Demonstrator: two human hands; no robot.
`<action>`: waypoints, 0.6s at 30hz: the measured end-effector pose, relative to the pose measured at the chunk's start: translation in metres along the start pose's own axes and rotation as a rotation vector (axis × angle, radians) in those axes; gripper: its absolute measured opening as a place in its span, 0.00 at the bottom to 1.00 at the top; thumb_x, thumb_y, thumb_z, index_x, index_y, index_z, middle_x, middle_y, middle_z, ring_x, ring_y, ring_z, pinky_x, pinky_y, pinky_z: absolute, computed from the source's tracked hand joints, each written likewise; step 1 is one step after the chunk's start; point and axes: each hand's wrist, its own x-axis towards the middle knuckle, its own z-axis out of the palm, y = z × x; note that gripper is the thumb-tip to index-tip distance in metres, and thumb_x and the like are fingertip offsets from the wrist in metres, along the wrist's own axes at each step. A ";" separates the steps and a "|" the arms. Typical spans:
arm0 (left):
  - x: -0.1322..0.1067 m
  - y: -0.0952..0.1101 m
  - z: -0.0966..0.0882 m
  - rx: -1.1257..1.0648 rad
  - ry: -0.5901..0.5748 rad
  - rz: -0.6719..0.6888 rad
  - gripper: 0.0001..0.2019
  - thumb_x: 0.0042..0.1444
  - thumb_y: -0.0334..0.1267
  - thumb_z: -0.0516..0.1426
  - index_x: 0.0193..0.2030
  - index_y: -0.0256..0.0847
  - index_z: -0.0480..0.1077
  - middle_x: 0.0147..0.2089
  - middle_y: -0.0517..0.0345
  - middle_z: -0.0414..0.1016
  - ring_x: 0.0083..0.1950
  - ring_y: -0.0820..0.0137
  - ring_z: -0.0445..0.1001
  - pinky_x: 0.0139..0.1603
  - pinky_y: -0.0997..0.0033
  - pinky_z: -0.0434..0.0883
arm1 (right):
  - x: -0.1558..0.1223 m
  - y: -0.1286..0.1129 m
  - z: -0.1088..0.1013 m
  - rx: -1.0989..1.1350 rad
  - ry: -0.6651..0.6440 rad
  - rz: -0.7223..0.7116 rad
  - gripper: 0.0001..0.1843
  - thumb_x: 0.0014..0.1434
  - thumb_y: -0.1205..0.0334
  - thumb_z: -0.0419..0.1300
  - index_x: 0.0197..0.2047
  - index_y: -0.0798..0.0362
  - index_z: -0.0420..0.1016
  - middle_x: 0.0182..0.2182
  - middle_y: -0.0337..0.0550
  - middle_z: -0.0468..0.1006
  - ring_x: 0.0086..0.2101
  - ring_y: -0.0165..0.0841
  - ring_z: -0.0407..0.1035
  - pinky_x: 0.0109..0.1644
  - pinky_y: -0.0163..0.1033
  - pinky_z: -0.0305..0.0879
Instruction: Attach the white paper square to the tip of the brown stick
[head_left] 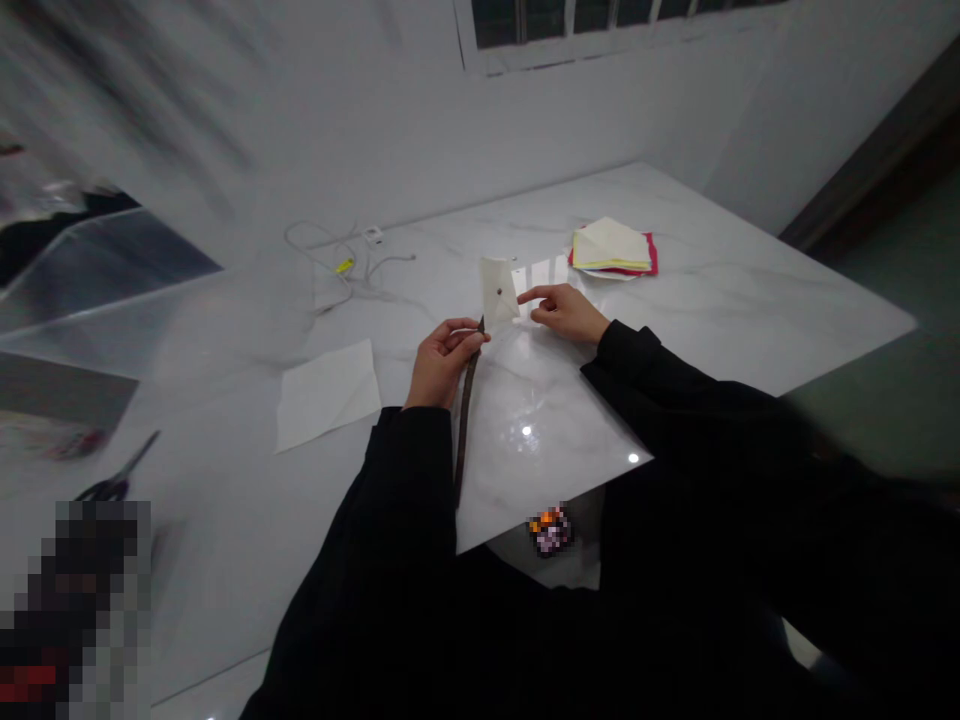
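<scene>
L hand closed on long dark-brown strap; R hand fingers slightly apart, near small white paper; white marble table; white-framed window at 12 o'clock.

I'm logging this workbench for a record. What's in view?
marble tabletop: one, white with grey veins, under the items
paper sheet: one, off-white, left of the hands
paper stack: one, cream, yellow and red, far side
cable: one, white, yellow tag, coiled loosely at far edge
scissors: one pair, dark, far left, blurred
window: one, white frame, on wall
brown strip: one, brown, hanging from left hand
paper piece: one, cream, dark dot, upright above strip
left hand: one, gripping strip
right hand: one, beside paper piece, not visibly touching
</scene>
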 end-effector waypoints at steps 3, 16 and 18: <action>0.000 0.000 0.000 0.014 0.008 0.002 0.17 0.48 0.42 0.72 0.43 0.42 0.77 0.38 0.55 0.84 0.34 0.70 0.76 0.40 0.69 0.72 | 0.000 0.000 0.000 0.000 -0.005 -0.001 0.26 0.58 0.68 0.57 0.58 0.60 0.83 0.20 0.33 0.65 0.25 0.29 0.56 0.35 0.37 0.52; 0.000 0.003 0.001 -0.007 0.012 -0.014 0.18 0.46 0.42 0.73 0.42 0.41 0.77 0.37 0.55 0.84 0.31 0.72 0.73 0.36 0.70 0.70 | 0.000 0.002 0.000 0.051 0.004 0.001 0.28 0.57 0.69 0.58 0.61 0.61 0.80 0.20 0.31 0.63 0.24 0.28 0.54 0.33 0.36 0.52; -0.001 0.004 0.001 -0.002 0.011 -0.015 0.18 0.46 0.42 0.73 0.42 0.41 0.77 0.37 0.55 0.84 0.31 0.72 0.73 0.37 0.70 0.70 | 0.000 0.003 0.000 0.057 0.006 0.000 0.29 0.57 0.69 0.58 0.62 0.61 0.79 0.20 0.30 0.63 0.24 0.28 0.55 0.33 0.36 0.52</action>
